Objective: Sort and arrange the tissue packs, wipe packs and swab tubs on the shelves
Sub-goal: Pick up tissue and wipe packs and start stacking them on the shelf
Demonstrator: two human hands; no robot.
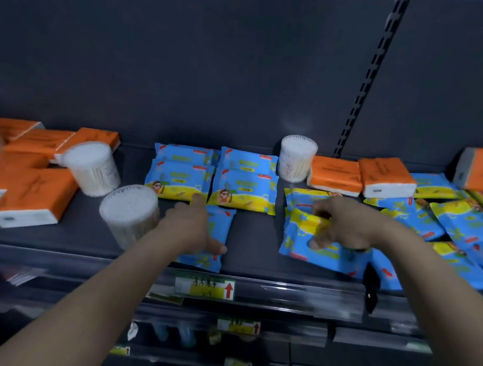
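Note:
Blue-and-yellow wipe packs lie on a dark shelf [246, 242]. Two neat rows of them [214, 177] sit at the middle back. My left hand [193, 227] rests flat on one loose wipe pack [214, 239] turned lengthways near the shelf's front, fingers spread. My right hand [345, 224] grips the yellow edge of another wipe pack [311, 242] lying on a small heap. Orange tissue packs [31, 192] lie scattered at the left, and more [362, 176] stand at the back right. One swab tub [296, 157] stands upright at the back; two tubs [129, 212] lie tipped at the left.
A jumble of wipe packs [466, 225] covers the shelf's right end. A slotted upright [365, 76] divides the dark back panel. Price labels [205, 288] hang on the shelf's front rail. Lower shelves [219, 343] hold small goods below my arms.

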